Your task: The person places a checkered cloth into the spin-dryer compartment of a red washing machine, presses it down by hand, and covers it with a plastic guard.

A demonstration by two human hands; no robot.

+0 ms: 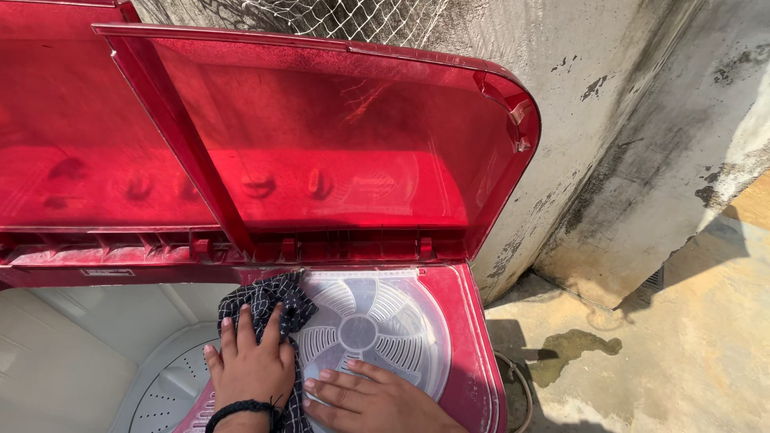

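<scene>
Dark checked cloth, bunched and draped over the divider of the red twin-tub washing machine, just left of its round translucent spinner cover, lower end pinned and possibly trailing down out of view.
</scene>
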